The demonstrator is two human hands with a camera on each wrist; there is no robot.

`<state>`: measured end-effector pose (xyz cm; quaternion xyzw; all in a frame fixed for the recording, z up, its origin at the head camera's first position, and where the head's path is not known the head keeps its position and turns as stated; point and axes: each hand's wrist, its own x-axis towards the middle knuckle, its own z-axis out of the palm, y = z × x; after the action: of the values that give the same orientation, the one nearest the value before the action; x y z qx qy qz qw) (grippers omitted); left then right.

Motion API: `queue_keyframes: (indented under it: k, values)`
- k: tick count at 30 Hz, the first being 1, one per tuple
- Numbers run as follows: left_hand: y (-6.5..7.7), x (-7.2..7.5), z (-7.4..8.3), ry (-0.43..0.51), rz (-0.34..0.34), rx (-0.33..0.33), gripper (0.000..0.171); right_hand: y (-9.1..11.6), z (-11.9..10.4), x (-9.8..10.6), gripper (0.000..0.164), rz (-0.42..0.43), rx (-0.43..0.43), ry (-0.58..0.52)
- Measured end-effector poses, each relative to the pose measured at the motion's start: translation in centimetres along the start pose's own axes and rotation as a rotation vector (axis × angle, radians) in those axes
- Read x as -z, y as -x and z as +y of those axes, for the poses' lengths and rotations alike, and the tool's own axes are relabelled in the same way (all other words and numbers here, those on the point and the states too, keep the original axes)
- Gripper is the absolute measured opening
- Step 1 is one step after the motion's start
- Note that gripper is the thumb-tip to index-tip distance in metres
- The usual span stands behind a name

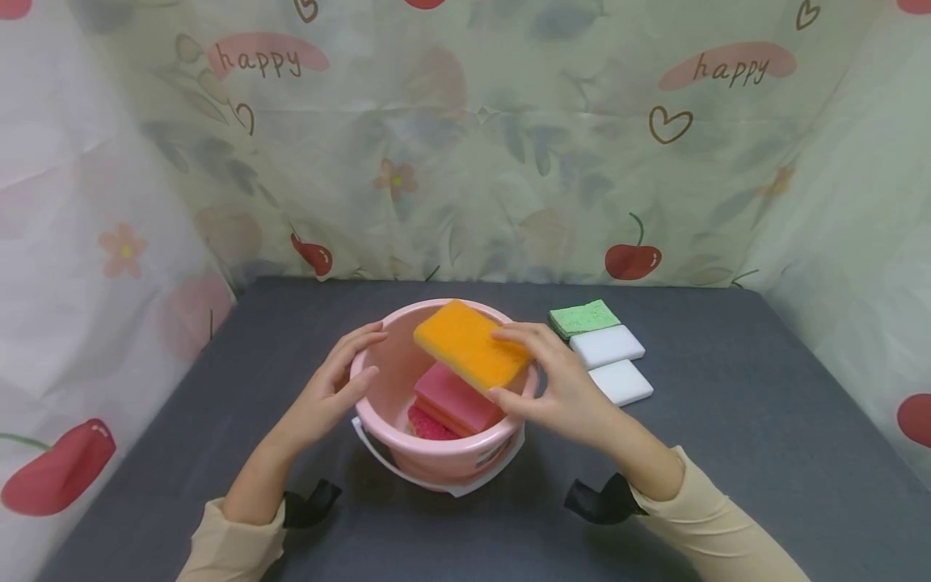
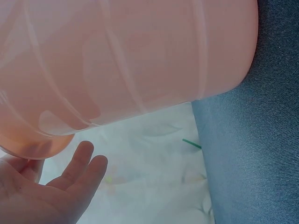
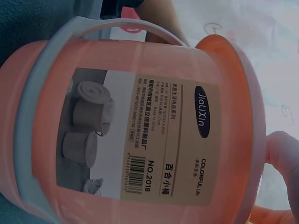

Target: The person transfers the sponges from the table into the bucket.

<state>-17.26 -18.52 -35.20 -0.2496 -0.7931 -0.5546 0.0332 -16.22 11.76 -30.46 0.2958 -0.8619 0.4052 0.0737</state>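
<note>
A pink plastic bucket [image 1: 425,462] stands upright at the middle of the dark table. My right hand [image 1: 556,384] holds an orange sponge [image 1: 465,343] between thumb and fingers, tilted over the bucket's mouth. Beneath it, inside the bucket, lie a pink sponge [image 1: 454,396] and a darker red-pink sponge [image 1: 429,426], partly covered. At the left rim rests my left hand [image 1: 323,400], its fingers loosely extended. The left wrist view shows that hand [image 2: 56,191] by the rim; the right wrist view shows the bucket's printed label [image 3: 140,140], while the orange sponge is mostly hidden there.
Right of the bucket, a green sponge [image 1: 585,318] and two white sponge blocks [image 1: 607,346] lie in a row on the dark tabletop [image 1: 742,453]. The bucket's white handle [image 1: 414,478] hangs down in front. Patterned cloth [image 1: 480,202] walls in the back and sides.
</note>
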Motion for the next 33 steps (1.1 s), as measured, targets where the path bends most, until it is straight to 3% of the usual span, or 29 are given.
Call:
queue_keyframes:
  k: [16,33]
  values:
    - [0.01,-0.05,0.03,-0.007,-0.003,-0.005,0.046,-0.47,0.21,-0.82,0.049,-0.012,0.043,0.004]
    - [-0.01,-0.04,0.11,-0.006,0.003,0.001,0.046,-0.75,0.06,-0.75,0.038,-0.033,0.027,0.058]
